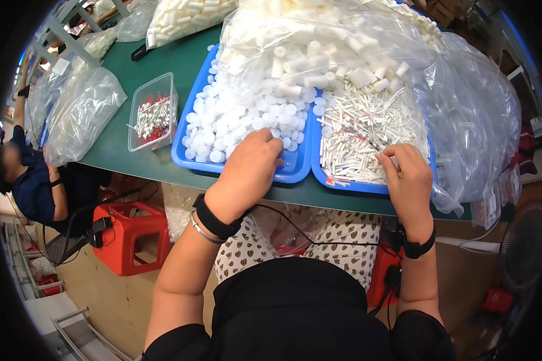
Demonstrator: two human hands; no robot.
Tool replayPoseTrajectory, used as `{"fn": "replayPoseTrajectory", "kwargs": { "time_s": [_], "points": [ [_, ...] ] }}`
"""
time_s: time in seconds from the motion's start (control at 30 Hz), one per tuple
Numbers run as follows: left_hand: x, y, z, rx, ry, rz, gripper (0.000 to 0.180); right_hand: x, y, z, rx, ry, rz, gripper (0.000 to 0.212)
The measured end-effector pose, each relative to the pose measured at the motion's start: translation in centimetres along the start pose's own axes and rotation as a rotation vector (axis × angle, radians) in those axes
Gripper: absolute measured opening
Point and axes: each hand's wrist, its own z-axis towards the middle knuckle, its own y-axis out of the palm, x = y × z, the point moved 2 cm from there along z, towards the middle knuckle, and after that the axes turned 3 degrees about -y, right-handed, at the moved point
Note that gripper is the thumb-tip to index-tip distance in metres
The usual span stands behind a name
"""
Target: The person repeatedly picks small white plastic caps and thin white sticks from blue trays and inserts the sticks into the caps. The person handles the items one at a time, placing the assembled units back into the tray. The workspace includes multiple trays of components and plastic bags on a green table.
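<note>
Translucent white discs point(220, 127) by left hand point(251, 169), slim white tubes point(348, 159) by right hand point(411, 179), two rectangular blue trays point(294, 167); fingers curled, grip indeterminable.

the table point(180, 54) has a dark green top with a paler front edge. reading the view as a dial, a blue tray point(296, 167) sits on it at eleven o'clock, with a second blue tray point(367, 188) just beside it, towards two. a clear plastic box point(158, 143) stands at ten o'clock. a bag of white cylinders point(190, 19) lies farther out at eleven, near a small black object point(140, 53).
</note>
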Motion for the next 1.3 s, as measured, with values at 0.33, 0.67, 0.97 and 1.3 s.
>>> {"fn": "replayPoseTrajectory", "kwargs": {
  "time_s": [0.33,0.67,0.97,1.3],
  "points": [
    [2.1,0.8,-1.8,-0.009,-0.482,-1.245,0.014,-1.4,0.2,-0.4,-0.009,-0.053,0.172,0.008],
    [4.6,5.1,-8.2,-0.132,-0.822,-2.219,0.032,-6.2,1.7,-5.0,-0.317,-0.251,0.314,0.016],
    [4.1,5.9,-9.2,-0.116,-0.824,-2.310,0.035,-7.2,2.2,-5.3,-0.316,-0.333,0.182,0.015],
    [4.1,5.9,-9.4,-0.048,-0.831,-2.088,0.034,-7.3,2.0,-5.2,-0.309,-0.362,0.128,0.012]
  ]
}}
